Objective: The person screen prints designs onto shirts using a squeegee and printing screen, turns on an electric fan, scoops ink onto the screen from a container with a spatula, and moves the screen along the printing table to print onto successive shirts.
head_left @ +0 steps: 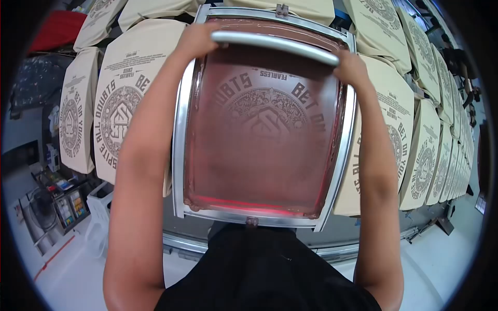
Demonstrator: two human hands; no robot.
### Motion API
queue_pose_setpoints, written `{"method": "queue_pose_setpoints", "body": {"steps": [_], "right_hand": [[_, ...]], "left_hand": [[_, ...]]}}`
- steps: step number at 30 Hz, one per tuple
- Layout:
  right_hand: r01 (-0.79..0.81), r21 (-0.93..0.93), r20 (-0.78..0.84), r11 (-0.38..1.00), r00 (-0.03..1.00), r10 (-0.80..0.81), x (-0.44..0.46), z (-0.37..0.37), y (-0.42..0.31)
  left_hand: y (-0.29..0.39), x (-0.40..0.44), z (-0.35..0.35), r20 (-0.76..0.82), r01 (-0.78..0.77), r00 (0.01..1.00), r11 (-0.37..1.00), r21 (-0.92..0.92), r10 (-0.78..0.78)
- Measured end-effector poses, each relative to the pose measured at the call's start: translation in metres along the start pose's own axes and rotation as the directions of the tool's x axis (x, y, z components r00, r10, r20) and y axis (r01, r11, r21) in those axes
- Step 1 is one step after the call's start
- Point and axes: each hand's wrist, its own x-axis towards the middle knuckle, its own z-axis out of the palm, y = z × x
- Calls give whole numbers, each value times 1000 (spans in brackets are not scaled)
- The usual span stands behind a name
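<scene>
My left hand (199, 40) is closed around the left end of a squeegee (275, 45). On its right end my right hand (351, 67) is wrapped, slightly blurred. The squeegee has a pale rounded handle and lies across the far part of a screen-printing frame (181, 129). Through the frame's brownish mesh (249, 166) shows a round emblem with lettering, part of it faint. Brown ink runs along the inner edges of the metal frame. Whatever lies beneath the screen is mostly hidden. The squeegee's blade is in dark shadow.
Cream T-shirts (122, 103) with brown prints lie stretched in rows on both sides, close to the frame. A metal rail (181, 243) runs along the table's near edge. A white plastic chair (98, 217) and a fan (44, 207) stand at left; red cloth (57, 31) lies upper left.
</scene>
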Motion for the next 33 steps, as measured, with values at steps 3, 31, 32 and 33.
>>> {"method": "queue_pose_setpoints", "body": {"steps": [3,31,32,33], "right_hand": [[57,62,82,996,995,-63,45,-18,19],[339,156,65,928,934,-353,115,-19,-62],[350,159,52,923,931,-362,94,-20,-68],[353,159,41,922,931,-363,71,-22,-72]], "left_hand": [[7,38,-24,244,160,958,987,-20,-151],[246,-478,79,676,667,736,190,-720,-24],[246,-480,84,672,659,739,247,-710,-40],[245,-483,88,668,648,743,303,-699,-47]]}}
